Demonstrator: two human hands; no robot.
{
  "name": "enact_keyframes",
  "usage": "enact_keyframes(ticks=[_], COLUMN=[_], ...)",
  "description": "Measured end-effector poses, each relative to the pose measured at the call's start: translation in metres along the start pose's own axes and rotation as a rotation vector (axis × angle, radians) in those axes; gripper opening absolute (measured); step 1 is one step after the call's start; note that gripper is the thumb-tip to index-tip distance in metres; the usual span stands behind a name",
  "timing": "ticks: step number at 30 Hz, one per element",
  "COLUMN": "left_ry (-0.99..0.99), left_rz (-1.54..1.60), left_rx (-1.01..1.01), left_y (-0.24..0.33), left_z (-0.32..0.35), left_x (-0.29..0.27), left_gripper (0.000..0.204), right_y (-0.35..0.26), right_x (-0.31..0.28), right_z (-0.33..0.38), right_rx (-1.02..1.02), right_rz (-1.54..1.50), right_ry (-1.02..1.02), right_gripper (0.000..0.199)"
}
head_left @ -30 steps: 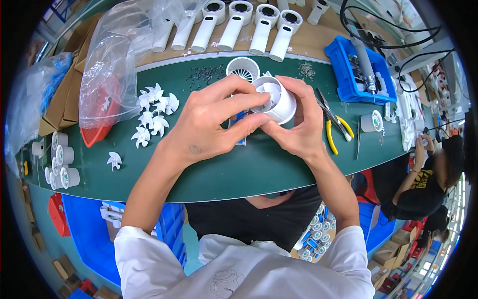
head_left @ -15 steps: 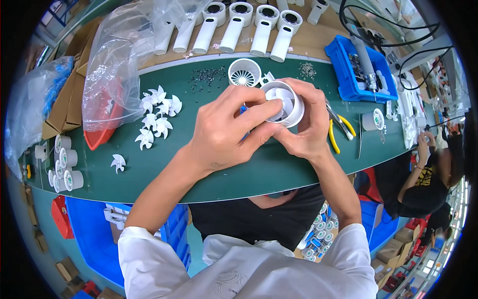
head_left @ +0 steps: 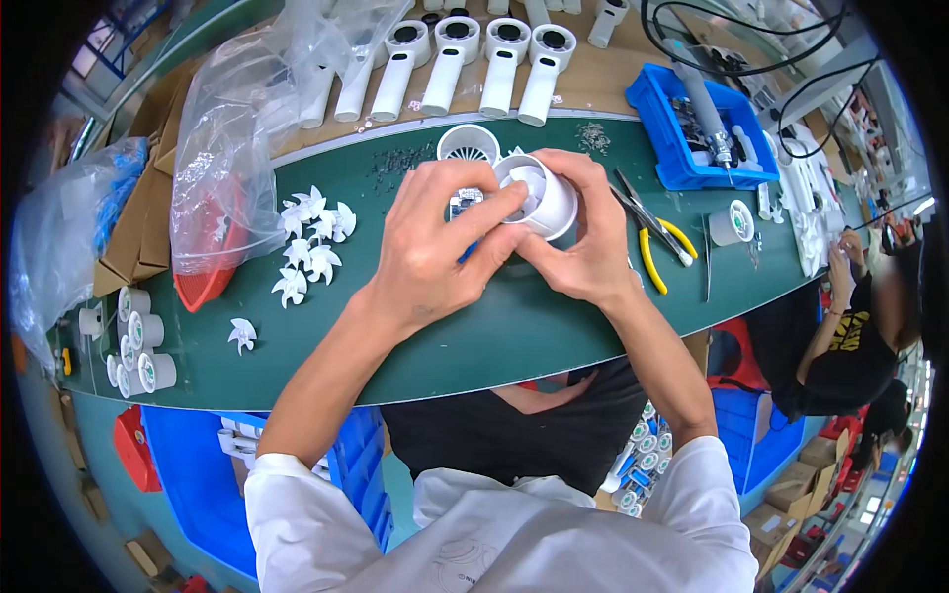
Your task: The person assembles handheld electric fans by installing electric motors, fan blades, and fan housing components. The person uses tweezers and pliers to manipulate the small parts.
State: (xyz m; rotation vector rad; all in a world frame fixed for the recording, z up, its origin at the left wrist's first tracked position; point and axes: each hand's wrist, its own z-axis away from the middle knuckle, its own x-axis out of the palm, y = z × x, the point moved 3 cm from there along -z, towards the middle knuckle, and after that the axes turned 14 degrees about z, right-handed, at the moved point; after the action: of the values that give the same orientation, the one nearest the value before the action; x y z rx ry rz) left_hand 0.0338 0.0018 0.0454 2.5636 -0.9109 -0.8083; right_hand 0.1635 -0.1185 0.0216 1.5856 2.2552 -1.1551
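Between my hands is a small white fan housing [head_left: 561,210], a short round cup tilted with its mouth toward my left hand. A white fan blade [head_left: 532,182] sits inside it. My right hand [head_left: 589,232] wraps the housing from the right, thumb below and fingers over the top. My left hand [head_left: 435,237] is closed at the mouth, index fingertip on the blade and thumb at the lower rim. Partly hidden behind its fingers is a small circuit board [head_left: 464,201] with something blue below. A white cup with a slotted grille [head_left: 470,144] stands just beyond.
Loose white fan blades [head_left: 318,262] lie to the left, near white cups [head_left: 143,331] and a red basket [head_left: 210,262]. Yellow-handled pliers [head_left: 652,259], tweezers [head_left: 707,257] and a blue bin [head_left: 660,128] are on the right. White handheld fan bodies [head_left: 504,79] line the back.
The view has shifted slightly, so the table's things sit a little differently. My hands keep the same hold on the housing, with the left index finger still at the blade.
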Motion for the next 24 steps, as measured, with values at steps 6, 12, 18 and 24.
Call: enact_keyframes(ticks=[6, 12, 18, 24], left_ry=[0.287, -0.115, -0.204, 0.095], left_rz=[0.151, -0.071, 0.001, 0.771], left_rx=[-0.536, -0.996, -0.991, -1.099], left_y=[-0.026, -0.038, -0.048, -0.047], left_z=[0.003, 0.014, 0.014, 0.02], left_x=[-0.02, -0.007, 0.0, 0.008], left_gripper=[0.035, 0.064, 0.049, 0.045], right_y=[-0.017, -0.033, -0.048, -0.056], right_x=[-0.026, -0.026, -0.026, -0.018], right_z=[-0.001, 0.06, 0.052, 0.029], right_rx=[0.164, 0.4, 0.214, -0.113], right_rz=[0.164, 0.292, 0.514, 0.644], right_ry=[0.003, -0.084, -0.17, -0.272], right_gripper=[0.063, 0.054, 0.042, 0.024])
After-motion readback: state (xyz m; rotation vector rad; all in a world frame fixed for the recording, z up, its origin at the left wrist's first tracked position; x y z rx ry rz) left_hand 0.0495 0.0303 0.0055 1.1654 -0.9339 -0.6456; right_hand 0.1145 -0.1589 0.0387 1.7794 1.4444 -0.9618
